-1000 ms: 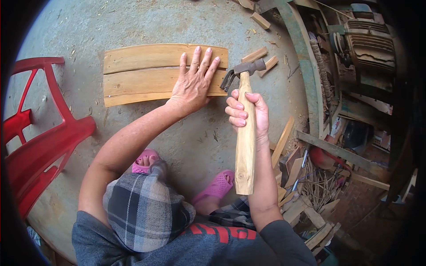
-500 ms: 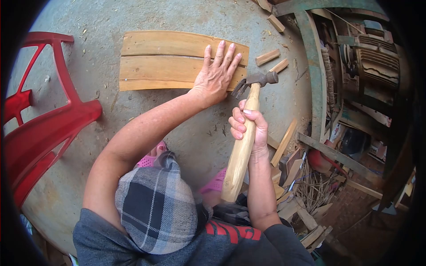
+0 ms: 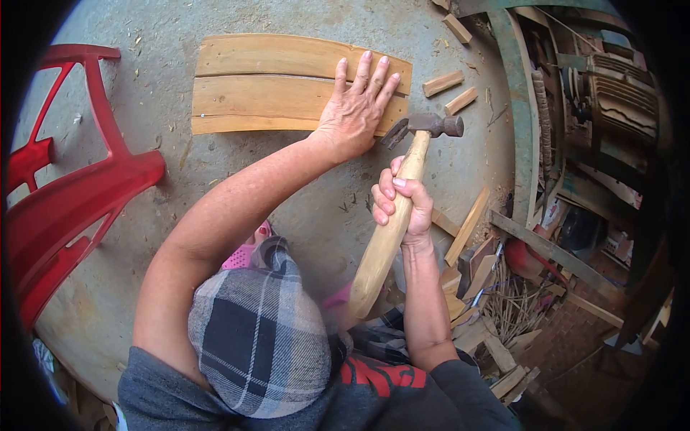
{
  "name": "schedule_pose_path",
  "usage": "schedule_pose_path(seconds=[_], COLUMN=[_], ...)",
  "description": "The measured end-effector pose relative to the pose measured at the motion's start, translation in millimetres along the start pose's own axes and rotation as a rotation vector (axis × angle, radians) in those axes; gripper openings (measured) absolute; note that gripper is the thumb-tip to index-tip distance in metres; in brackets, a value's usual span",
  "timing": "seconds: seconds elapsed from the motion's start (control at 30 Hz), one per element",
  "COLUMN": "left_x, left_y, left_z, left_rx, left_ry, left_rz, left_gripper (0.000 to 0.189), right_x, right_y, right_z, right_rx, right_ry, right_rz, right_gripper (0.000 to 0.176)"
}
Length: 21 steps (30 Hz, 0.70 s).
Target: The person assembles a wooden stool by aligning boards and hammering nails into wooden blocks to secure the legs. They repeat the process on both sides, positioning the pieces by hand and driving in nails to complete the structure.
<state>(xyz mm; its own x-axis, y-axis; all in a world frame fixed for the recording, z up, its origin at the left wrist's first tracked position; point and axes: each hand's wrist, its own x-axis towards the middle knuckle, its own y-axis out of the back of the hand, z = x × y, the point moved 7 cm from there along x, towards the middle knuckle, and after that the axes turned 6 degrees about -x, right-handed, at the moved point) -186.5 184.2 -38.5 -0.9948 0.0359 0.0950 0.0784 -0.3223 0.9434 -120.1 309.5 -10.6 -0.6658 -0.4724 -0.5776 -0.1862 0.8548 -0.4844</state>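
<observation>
My left hand (image 3: pixel 357 108) lies flat with fingers spread on the right part of a wooden panel (image 3: pixel 251 95). That panel is made of two slats with a dark gap between them and rests on the concrete floor. A small nail head or spot shows near its lower left corner. My right hand (image 3: pixel 404 201) is wrapped round the wooden handle of a claw hammer (image 3: pixel 388 241). The hammer's dark metal head points up, just right of the panel's lower right corner, claw to the left.
Two short wood blocks (image 3: pixel 443 83) lie right of the panel, with another block (image 3: pixel 457 29) farther up. A red plastic chair (image 3: pixel 108 179) is at the left. On the right stand a metal frame (image 3: pixel 514 108) with a motor (image 3: pixel 622 100) and a pile of wood scraps (image 3: pixel 496 345).
The panel and floor items sit slightly higher in view. The hammer has shifted a little to the right and its handle leans more. Both hands keep their hold.
</observation>
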Motion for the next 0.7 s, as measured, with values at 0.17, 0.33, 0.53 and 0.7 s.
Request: schedule_pose_path(seconds=[0.17, 0.33, 0.53, 0.7], left_x=[0, 2, 1, 0], left_y=[5, 12, 14, 11], left_z=[0, -5, -2, -3], left_rx=[-0.072, -0.090, -0.094, -0.046], left_ry=[0.004, 0.005, -0.023, 0.001], left_rz=[-0.052, -0.058, -0.070, -0.097], left_gripper=[0.106, 0.108, 0.107, 0.113], right_x=[2, 2, -1, 9], right_y=[6, -10, 5, 11], right_z=[7, -18, -33, -50], right_rx=[0.068, 0.390, 0.248, 0.900], right_ry=[0.032, -0.051, -0.118, -0.176], right_rz=[-0.047, -0.061, -0.053, -0.350], right_gripper=[0.023, 0.018, 0.024, 0.034])
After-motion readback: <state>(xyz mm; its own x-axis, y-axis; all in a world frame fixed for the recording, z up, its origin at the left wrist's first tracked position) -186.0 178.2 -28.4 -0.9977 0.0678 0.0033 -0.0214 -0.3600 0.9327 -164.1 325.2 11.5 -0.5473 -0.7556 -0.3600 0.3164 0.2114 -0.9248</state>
